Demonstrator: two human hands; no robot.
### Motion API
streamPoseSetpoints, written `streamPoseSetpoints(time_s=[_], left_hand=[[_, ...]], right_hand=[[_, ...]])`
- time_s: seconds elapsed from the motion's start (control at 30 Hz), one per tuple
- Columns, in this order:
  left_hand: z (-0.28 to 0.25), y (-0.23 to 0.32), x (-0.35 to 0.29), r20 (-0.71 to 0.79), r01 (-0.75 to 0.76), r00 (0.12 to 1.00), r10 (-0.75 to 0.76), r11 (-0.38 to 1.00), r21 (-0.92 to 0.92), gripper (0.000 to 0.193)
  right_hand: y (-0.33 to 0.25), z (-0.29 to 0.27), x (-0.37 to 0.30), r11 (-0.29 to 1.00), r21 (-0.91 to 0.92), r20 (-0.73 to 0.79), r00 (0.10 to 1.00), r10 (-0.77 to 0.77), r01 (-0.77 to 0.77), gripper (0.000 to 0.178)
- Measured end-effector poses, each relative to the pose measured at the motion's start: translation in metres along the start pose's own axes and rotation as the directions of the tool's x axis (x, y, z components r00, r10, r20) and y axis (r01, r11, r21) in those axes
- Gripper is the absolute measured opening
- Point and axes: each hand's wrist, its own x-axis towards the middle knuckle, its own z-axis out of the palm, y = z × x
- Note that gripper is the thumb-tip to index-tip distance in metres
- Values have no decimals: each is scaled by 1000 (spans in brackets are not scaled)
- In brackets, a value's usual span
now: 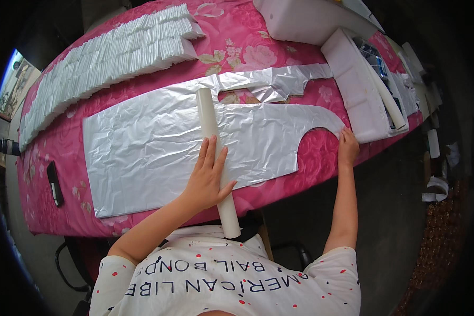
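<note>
A silvery plastic sheet with curved cut-outs and a narrow strap-like end lies wrinkled across the table. Its far layer bunches up around a gap where the cloth shows. Across it, running from near my body to the middle, lies a long white tube. My left hand rests on the tube, fingers stretched out and spread, the palm low over its near part. At the right, my right hand pinches the tip of the sheet's strap between closed fingers, beside the table's edge.
Long rows of folded white packets stand at the far left on the pink flowered tablecloth. A white foam box with things inside sits at the right, a bigger white container behind it. A dark slim object lies left.
</note>
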Motion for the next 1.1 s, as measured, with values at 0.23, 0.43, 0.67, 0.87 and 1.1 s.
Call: streamPoseSetpoints(time_s=[0.23,0.43,0.67,0.87,1.1], left_hand=[[-5,16,8,-101,-59,994,32,957,-285,69],[-31,-1,1,461,529,815,-352,123,-840,38],[-117,-125,-104,376,645,563,-736,106,-757,21],[-157,-159,-151,-113,729,646,-755,654,-199,24],[-76,-58,-41,-286,50,956,-68,996,-70,46]], right_hand=[[-143,-33,-20,846,505,157,982,109,-175,8],[-300,-68,-88,569,787,219,754,-619,239,18],[-288,-97,-119,864,493,321,900,-294,106,40],[-289,-97,-134,921,284,906,389,-167,-265,51],[-283,-98,-123,910,270,913,385,-137,-316,43]])
